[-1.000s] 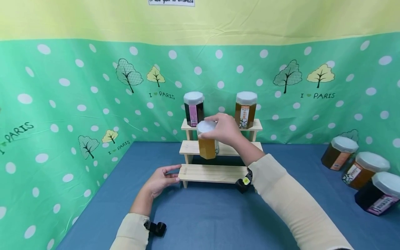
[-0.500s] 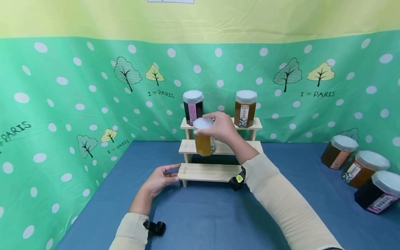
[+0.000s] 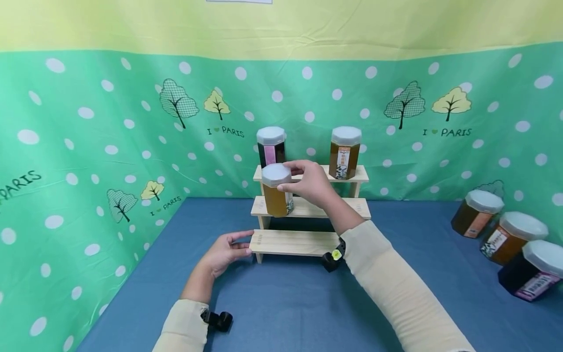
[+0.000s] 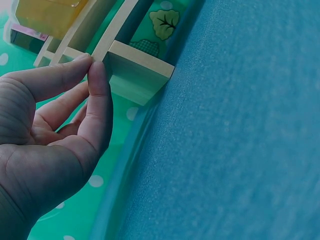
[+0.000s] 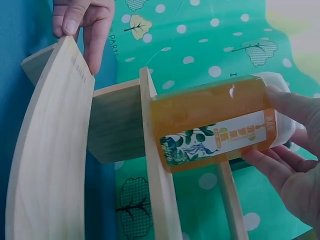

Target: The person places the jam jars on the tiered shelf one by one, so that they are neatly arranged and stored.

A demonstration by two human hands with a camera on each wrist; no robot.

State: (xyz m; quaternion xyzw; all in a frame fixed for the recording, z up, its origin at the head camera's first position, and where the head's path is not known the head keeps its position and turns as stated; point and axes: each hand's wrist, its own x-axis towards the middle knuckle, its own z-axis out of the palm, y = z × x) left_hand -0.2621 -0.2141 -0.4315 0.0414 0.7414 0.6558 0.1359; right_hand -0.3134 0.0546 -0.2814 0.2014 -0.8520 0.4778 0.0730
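A wooden three-step display rack point(image 3: 299, 242) stands on the blue cloth. My left hand point(image 3: 223, 255) pinches the left end of its lowest board between thumb and fingers, as the left wrist view also shows. With thumb and fingers around the white lid, my right hand point(image 3: 313, 183) holds a jar of amber honey point(image 5: 210, 127) upright at the left end of the middle step. The jar's base meets or nearly meets that board; exact contact is hard to tell. Behind it on the top step are a dark jar point(image 3: 270, 136), partly covered, and a brown honey jar point(image 3: 345, 152) at the right.
Three more lidded jars stand at the far right of the table: a brown one point(image 3: 478, 214), an amber one point(image 3: 514, 238) and a dark one point(image 3: 533, 271). A green dotted curtain point(image 3: 299, 107) hangs behind and along the left side.
My right hand has carried the amber honey jar leftward along the middle step to its left end. The left hand keeps its grip on the lowest board.
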